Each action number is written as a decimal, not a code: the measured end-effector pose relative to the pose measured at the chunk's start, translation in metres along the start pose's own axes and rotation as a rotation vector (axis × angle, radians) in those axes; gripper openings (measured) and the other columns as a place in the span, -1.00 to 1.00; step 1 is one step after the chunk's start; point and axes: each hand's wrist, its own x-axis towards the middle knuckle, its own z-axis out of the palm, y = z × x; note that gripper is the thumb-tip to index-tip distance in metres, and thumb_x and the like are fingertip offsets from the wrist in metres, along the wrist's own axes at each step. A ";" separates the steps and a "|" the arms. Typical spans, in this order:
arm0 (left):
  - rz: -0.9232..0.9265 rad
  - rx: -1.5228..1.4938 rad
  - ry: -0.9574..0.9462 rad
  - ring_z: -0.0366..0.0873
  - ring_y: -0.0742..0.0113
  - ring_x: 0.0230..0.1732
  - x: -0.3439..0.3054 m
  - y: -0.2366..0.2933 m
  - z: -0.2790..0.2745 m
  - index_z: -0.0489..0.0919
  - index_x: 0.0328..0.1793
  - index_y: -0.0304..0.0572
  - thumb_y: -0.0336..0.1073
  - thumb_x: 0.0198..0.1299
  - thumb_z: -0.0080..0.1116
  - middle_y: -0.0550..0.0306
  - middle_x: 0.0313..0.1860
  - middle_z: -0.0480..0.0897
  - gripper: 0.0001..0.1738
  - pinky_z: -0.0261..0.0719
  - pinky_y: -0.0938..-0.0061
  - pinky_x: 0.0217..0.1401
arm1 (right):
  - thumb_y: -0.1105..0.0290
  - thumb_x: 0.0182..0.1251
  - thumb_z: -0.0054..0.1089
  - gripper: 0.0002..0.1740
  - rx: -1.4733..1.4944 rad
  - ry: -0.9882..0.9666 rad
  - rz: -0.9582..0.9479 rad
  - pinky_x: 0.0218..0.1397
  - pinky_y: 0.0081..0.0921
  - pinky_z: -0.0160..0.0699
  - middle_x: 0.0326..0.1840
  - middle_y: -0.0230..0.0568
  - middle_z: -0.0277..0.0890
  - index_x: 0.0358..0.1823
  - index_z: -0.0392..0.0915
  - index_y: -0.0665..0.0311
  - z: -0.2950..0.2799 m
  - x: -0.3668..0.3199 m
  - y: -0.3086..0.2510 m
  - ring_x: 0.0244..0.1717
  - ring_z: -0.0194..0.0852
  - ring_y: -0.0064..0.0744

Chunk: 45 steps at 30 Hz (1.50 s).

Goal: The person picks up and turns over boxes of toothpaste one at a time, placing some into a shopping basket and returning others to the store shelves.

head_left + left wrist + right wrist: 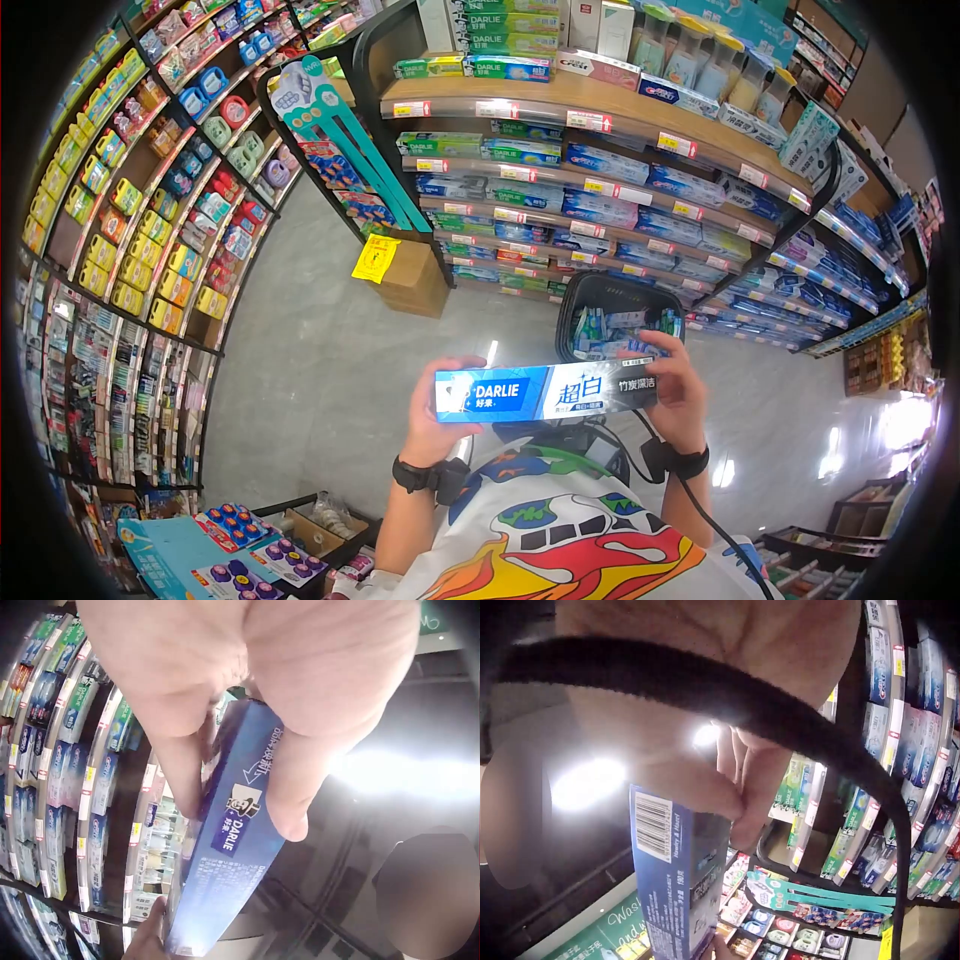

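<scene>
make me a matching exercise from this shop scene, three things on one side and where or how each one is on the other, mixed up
1. toothpaste box
2. black basket
3. cardboard box

a. on the floor by the end of the shelves
b. gripped by the left hand and right hand
c. filled with small packs

Pairs: 1-b, 2-c, 3-a

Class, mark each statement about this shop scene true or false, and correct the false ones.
1. The left hand and the right hand hold the toothpaste box, one at each end. True.
2. The box lies inside the black basket. False: it is held in the air in front of the basket.
3. The box is red. False: it is blue, white and black.
4. The shelves carry boxed goods. True.
</scene>
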 end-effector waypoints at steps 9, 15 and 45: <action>0.036 -0.059 -0.064 0.44 -0.31 0.45 0.008 0.005 -0.004 0.31 0.37 -0.11 -0.42 -0.10 0.67 -0.24 0.40 0.45 -0.08 0.50 -0.04 0.48 | 0.73 0.20 0.17 -0.26 0.213 -0.002 0.164 0.30 -0.24 0.64 0.51 0.11 0.22 0.48 0.27 0.41 0.009 0.004 -0.014 0.49 0.33 -0.04; -0.022 0.002 -0.036 0.45 -0.16 0.47 0.008 0.013 -0.006 0.14 0.60 -0.22 -0.47 0.01 0.58 -0.24 0.45 0.43 0.06 0.50 0.07 0.48 | 0.52 0.22 0.43 -0.26 0.111 -0.019 0.236 0.29 -0.24 0.67 0.47 0.02 0.25 0.43 0.34 0.42 0.006 0.002 0.000 0.47 0.34 -0.06; -0.370 -0.372 0.482 0.52 0.17 0.32 0.293 -0.158 -0.249 0.43 0.34 -0.30 -0.42 0.42 0.21 0.01 0.25 0.58 -0.59 0.44 0.18 0.54 | 0.65 0.18 0.44 -0.33 -0.043 0.141 0.598 0.28 -0.41 0.60 0.22 -0.07 0.58 0.35 0.43 0.41 0.045 0.266 0.330 0.20 0.60 -0.32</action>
